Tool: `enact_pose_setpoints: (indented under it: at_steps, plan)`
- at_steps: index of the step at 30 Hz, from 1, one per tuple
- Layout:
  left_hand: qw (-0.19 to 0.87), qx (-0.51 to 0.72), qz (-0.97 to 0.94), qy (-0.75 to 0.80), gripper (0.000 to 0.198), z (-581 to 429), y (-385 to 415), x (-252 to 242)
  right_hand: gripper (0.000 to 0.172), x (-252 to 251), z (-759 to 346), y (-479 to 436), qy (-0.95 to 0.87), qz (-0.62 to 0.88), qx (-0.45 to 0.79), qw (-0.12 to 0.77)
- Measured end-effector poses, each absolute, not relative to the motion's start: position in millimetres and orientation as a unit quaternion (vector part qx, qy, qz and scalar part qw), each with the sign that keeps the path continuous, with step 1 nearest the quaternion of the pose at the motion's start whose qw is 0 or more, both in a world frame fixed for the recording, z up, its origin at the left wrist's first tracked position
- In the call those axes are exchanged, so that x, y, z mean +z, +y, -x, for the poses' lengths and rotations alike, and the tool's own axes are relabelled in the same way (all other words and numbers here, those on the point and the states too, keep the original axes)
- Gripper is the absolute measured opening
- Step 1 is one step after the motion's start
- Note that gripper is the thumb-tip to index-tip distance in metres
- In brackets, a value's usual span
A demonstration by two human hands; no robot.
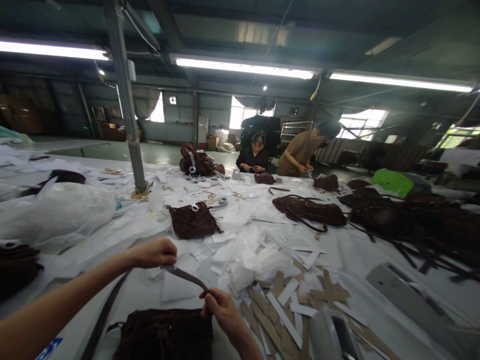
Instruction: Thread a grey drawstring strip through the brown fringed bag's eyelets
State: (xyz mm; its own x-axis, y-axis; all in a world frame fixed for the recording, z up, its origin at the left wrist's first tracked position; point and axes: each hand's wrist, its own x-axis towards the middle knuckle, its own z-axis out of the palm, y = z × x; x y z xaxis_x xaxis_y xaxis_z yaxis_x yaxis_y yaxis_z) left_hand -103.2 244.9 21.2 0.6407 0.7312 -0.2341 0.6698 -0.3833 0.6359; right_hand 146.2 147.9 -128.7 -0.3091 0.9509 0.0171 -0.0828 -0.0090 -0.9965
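A brown bag strap point(190, 278) is stretched in the air between my two hands. My left hand point(156, 253) is closed in a fist around its far end, where a pale bit shows below the fingers. Thumb and fingers of my right hand point(222, 309) pinch the nearer end. Just below, a dark brown handbag point(165, 334) lies on the white-covered table, partly cut off by the lower frame edge. Whether the strap joins this bag I cannot tell. Beyond my left hand lies a second brown fringed bag point(195, 221) with a white loop on it.
Cardboard and paper strips point(279, 315) lie right of my right hand, beside a grey tape dispenser point(332, 335). Crumpled white wrapping point(258, 260) fills the middle. More brown bags point(397, 220) pile up at right. A metal post point(127, 100) rises at left. Two people work across the table.
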Motion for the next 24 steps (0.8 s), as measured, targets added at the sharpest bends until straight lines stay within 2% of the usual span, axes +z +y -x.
enact_pose_setpoints:
  at_steps: [4,9,18,24]
  plan:
    - [0.432,0.004,-0.796,0.425,0.016,89,243,11,0.043,-130,-140,149,-0.546,0.416,0.573,0.448]
    - [0.492,-0.055,-0.762,0.418,0.015,91,246,9,0.057,-132,-142,147,-0.561,0.420,0.574,0.424]
    - [0.483,-0.029,-0.772,0.411,0.011,58,209,-18,0.052,-109,-124,137,-0.573,0.432,0.549,0.429]
    - [0.467,0.011,-0.785,0.407,0.018,41,202,-27,0.050,-111,-138,122,-0.523,0.424,0.573,0.468]
